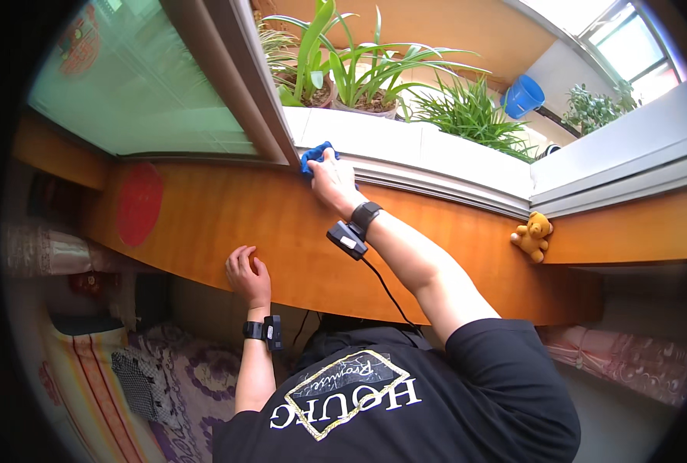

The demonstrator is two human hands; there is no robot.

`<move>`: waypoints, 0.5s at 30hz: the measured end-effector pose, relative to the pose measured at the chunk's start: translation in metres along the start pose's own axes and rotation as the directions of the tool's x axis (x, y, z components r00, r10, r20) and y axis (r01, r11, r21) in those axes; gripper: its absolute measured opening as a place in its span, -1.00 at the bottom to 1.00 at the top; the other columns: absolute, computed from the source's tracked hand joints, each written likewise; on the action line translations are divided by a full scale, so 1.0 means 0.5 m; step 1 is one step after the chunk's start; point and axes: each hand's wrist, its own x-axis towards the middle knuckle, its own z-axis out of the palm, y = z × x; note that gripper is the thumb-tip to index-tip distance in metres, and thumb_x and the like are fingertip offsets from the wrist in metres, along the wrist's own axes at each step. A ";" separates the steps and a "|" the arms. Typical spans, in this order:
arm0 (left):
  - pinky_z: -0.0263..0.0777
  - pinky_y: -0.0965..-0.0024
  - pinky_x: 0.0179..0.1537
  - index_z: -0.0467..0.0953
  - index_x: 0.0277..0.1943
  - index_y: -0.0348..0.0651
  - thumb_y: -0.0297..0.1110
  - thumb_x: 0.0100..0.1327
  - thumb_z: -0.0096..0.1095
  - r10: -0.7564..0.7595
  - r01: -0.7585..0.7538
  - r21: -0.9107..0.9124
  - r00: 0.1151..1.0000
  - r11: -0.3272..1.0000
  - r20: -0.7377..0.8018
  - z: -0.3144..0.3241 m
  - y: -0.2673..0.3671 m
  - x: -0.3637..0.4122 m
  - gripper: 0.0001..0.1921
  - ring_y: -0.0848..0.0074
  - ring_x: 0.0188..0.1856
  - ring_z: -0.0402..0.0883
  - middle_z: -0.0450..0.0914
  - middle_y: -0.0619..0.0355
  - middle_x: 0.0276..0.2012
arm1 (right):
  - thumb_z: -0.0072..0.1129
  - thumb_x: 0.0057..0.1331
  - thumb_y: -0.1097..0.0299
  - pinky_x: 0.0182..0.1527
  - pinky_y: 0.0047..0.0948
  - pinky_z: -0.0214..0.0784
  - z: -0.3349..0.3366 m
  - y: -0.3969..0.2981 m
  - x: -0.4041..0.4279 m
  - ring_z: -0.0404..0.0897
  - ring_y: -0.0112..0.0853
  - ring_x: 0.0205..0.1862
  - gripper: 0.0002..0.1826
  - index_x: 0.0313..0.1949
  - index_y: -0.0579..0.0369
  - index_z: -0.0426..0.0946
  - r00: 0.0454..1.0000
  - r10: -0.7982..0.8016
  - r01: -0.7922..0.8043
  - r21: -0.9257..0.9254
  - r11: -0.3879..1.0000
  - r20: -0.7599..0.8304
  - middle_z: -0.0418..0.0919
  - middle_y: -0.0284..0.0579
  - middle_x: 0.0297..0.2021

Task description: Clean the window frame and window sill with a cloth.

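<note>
My right hand (334,180) grips a blue cloth (318,157) and presses it on the window's sliding track (430,186), close to the lower corner of the sliding window's frame (282,136). Part of the cloth is hidden under the hand. My left hand (249,278) rests at the near edge of the orange-brown wooden windowsill (297,254), fingers slightly curled and apart, holding nothing. Both wrists wear black straps with small devices; a cable runs from the right one.
A small brown teddy bear (533,236) sits at the sill's right corner. A red oval mat (140,204) lies at left. Beyond the track stand potted plants (372,101) and a blue bucket (522,96). Green-tinted glass (146,87) covers the left side.
</note>
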 end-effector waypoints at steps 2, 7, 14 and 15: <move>0.36 0.13 0.07 0.53 -0.13 -0.11 -0.53 0.08 0.21 0.027 -0.027 -0.011 1.000 1.000 0.002 0.003 -0.001 0.000 -0.75 0.20 0.06 0.46 0.52 0.12 -0.05 | 0.13 0.12 0.41 -0.26 -0.04 0.51 -0.013 0.020 -0.019 0.60 0.01 -0.25 -0.76 -0.18 -0.07 0.59 1.000 0.016 -0.016 0.012 1.000 0.005 0.42 0.10 -0.06; 0.35 0.12 0.08 0.52 -0.14 -0.14 -0.55 0.11 0.19 0.014 -0.014 -0.025 1.000 1.000 -0.005 0.003 -0.017 -0.006 -0.77 0.18 0.04 0.46 0.51 0.10 -0.06 | 0.07 0.20 0.37 -0.08 -0.08 0.50 -0.139 0.144 -0.155 0.61 -0.09 -0.06 -0.61 0.03 -0.26 0.57 0.963 0.265 -0.261 -0.068 0.963 0.044 0.45 -0.12 0.09; 0.38 0.15 0.09 0.52 -0.11 -0.17 -0.56 0.14 0.15 0.025 -0.025 0.006 1.000 1.000 0.001 -0.002 -0.001 -0.002 -0.77 0.18 0.05 0.46 0.52 0.08 -0.06 | 0.12 0.14 0.38 -0.01 -0.07 0.49 -0.344 0.421 -0.396 0.62 -0.11 -0.04 -0.51 0.10 -0.34 0.49 0.828 0.544 -0.556 -0.334 0.761 -0.137 0.46 -0.31 0.16; 0.38 0.15 0.09 0.52 -0.11 -0.17 -0.56 0.14 0.15 0.016 -0.016 0.011 1.000 1.000 0.004 -0.001 -0.003 -0.003 -0.77 0.18 0.05 0.47 0.52 0.09 -0.06 | 0.13 0.14 0.38 0.01 -0.10 0.48 -0.359 0.450 -0.418 0.62 -0.10 -0.04 -0.50 0.11 -0.30 0.49 0.809 0.558 -0.584 -0.348 0.733 -0.184 0.48 -0.29 0.14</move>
